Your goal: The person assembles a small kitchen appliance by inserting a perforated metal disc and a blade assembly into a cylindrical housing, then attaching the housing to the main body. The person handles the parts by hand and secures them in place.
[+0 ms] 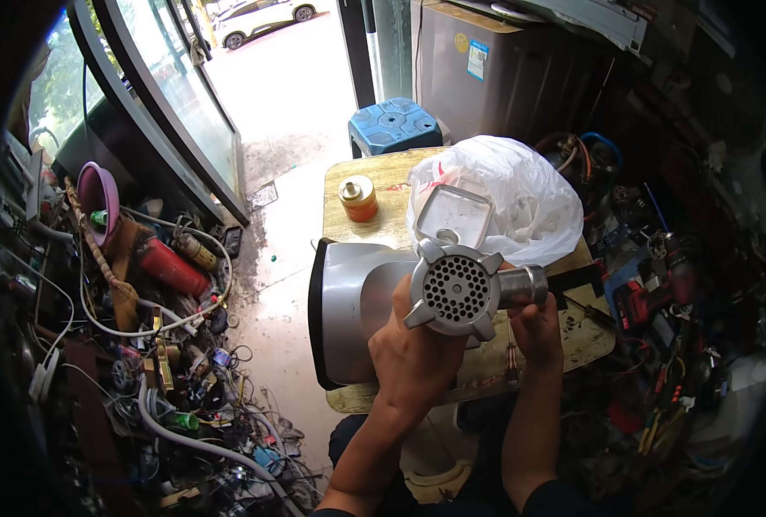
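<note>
A silver electric meat grinder (341, 297) with a black-edged base lies on a small wooden table (383, 168). Its metal grinder head (457, 291) faces up at me, showing a perforated plate inside a lugged ring. Behind and below that ring, my left hand (413, 358) is closed around the head, fingers partly hidden. The head's short feed tube (523, 285) points right, and my right hand (538, 332) grips its outer end from below. Just beyond the head, a square metal tray (454, 215) rests against a white plastic bag (529, 202).
An amber jar (358, 198) stands at the table's far left. Beyond the table is a blue stool (394, 125). Cables and scrap parts crowd the left floor near a red cylinder (173, 267). A red-and-black power drill (658, 289) lies among tools at right.
</note>
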The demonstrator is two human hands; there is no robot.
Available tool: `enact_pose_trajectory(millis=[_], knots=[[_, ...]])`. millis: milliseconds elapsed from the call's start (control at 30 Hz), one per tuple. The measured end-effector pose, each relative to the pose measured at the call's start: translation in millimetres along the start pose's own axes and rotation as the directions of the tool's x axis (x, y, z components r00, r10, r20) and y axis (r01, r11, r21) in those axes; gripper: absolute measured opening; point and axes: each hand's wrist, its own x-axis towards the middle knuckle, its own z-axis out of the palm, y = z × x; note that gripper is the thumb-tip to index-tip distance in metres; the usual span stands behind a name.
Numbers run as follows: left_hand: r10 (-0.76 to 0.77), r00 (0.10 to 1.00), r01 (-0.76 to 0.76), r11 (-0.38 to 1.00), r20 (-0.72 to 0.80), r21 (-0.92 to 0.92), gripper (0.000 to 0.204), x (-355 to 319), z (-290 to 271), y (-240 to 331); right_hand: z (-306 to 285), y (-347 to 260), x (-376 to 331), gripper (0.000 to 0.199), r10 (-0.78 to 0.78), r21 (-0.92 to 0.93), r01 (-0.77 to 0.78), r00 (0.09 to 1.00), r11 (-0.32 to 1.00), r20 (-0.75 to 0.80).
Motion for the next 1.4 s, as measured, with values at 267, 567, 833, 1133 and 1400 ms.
enact_pose_trajectory(millis=[267,567,833,1133,1400], knots=[[0.024,1.000,-0.023,0.998,-0.001,0.066,0.075,2.1,-2.1,3.5,-0.9,-1.3,-0.4,0.078,0.012,-0.039,-0.012,1.000,0.999,0.007],[-0.048,0.999,0.048,0.999,0.016,0.026,0.073,0.5,-1.4,3.7,1.3,-1.8,-0.5,0.084,0.005,-0.060,-0.005,1.000,0.998,-0.003],[-0.006,1.000,0.005,0.998,0.023,0.058,0.074,-0.2,0.1,0.4,1.4,-3.1,-2.0,0.082,0.017,-0.060,-0.017,1.000,0.998,-0.004],[-0.017,1.000,0.016,1.000,0.023,0.025,0.072,-0.2,2.1,-1.5,0.1,-2.1,-2.0,0.082,0.014,-0.061,-0.014,1.000,0.998,0.003],[-0.006,1.000,0.006,1.000,0.014,0.021,0.072,0.2,2.5,-1.6,0.9,-3.4,-2.7,0.085,0.024,-0.066,-0.024,1.000,0.998,0.000]])
